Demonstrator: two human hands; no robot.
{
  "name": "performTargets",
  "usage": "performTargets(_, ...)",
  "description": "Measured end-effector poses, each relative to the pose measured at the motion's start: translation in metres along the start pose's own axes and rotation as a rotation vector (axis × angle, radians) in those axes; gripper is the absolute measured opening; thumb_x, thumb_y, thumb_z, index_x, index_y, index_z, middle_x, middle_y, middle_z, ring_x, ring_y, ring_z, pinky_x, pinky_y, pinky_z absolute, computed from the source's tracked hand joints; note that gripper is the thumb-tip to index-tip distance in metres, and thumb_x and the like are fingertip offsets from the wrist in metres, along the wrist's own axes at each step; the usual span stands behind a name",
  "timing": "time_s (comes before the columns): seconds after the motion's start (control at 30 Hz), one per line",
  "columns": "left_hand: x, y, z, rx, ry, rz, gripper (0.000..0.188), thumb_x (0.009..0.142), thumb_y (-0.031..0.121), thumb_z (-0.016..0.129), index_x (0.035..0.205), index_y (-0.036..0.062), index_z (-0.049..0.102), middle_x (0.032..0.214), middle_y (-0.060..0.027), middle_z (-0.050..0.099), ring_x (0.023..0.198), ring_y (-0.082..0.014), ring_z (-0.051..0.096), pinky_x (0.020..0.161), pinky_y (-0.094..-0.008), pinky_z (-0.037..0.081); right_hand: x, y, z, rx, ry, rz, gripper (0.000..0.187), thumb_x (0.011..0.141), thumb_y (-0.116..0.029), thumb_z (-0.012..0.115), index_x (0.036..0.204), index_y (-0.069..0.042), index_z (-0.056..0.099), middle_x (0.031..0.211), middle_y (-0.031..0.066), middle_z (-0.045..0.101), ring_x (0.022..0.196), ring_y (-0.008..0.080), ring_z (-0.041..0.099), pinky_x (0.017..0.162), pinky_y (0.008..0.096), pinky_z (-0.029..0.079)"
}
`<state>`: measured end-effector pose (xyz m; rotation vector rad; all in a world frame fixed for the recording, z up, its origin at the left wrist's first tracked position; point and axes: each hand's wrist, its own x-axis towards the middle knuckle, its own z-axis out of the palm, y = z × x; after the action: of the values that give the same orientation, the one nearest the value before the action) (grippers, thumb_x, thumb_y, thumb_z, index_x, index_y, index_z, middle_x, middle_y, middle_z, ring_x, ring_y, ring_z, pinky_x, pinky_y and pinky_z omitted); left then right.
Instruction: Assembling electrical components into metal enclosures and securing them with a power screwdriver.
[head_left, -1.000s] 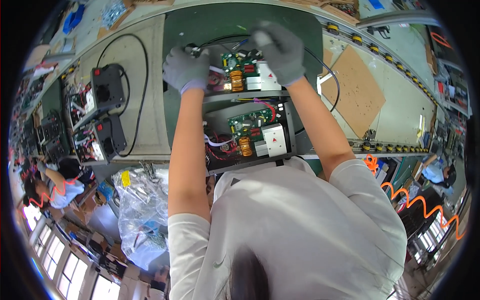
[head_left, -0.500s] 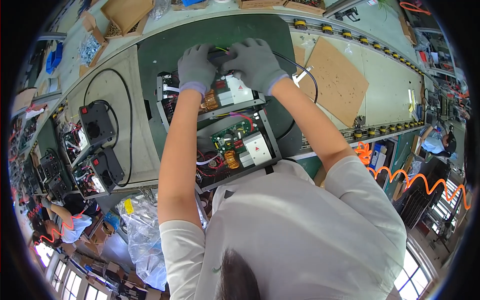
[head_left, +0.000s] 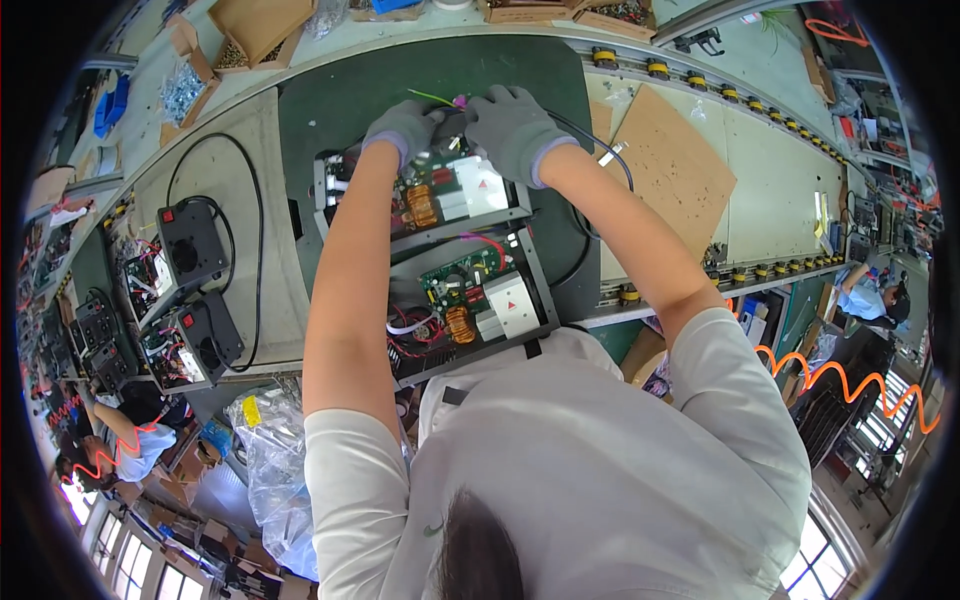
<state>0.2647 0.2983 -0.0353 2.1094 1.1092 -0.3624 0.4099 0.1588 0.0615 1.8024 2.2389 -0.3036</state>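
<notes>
Two open metal chassis with circuit boards lie one behind the other on a dark green mat. The near chassis shows a green board, a copper coil and a white block. At the far end of the far chassis, a black panel stands between my gloved hands. My left hand curls over the panel's left part, and my right hand closes on its right part; their fingertips are partly hidden. A yellow-green wire with a purple terminal sticks up near my right fingers. A black cable runs off to the right.
On the left stand more black-panelled units with a looped cable. A brown board lies to the right beside a roller track. Boxes of small screws sit at the far left. An orange coiled hose hangs at the right.
Both hands have shifted slightly, the left one lower and the right one a little right, baring more of the far board. The yellow-green wire and purple terminal now show more.
</notes>
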Motion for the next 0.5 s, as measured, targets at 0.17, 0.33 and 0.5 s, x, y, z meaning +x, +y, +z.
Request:
performTargets(0.17,-0.023,0.025,-0.031,0.112,0.070,-0.082,0.040,0.100,0.043,0.049,0.126,0.0168,0.066,0.122,-0.0157,0.067,0.115,-0.0348,0.063,0.096,-0.0440,0.048,-0.020,0.017,0.014,0.068,0.346,-0.138,0.031,0.084,-0.022,0.069,0.115,-0.018,0.069,0.121,0.0034,0.060,0.125,0.0291,0.048,0.116,0.0491,0.030)
performTargets(0.33,-0.044,0.035,-0.034,0.114,0.295,-0.045,0.039,0.098,0.045,0.050,0.116,0.0134,0.064,0.119,-0.0141,0.069,0.111,-0.0328,0.065,0.096,-0.0460,0.045,-0.022,0.000,-0.001,0.101,0.344,-0.068,0.026,0.082,-0.021,0.071,0.107,-0.023,0.071,0.106,0.0001,0.068,0.127,0.0276,0.049,0.118,0.0527,0.026)
performTargets(0.5,-0.050,0.014,-0.031,-0.409,0.320,0.094,0.038,0.093,0.040,0.059,0.117,0.0097,0.060,0.116,-0.0165,0.069,0.110,-0.0344,0.066,0.096,-0.0442,0.046,-0.027,-0.011,-0.002,0.106,0.291,-0.036,0.024,0.079,-0.017,0.069,0.103,-0.022,0.071,0.097,-0.0021,0.069,0.121,0.0270,0.053,0.118,0.0536,0.025)
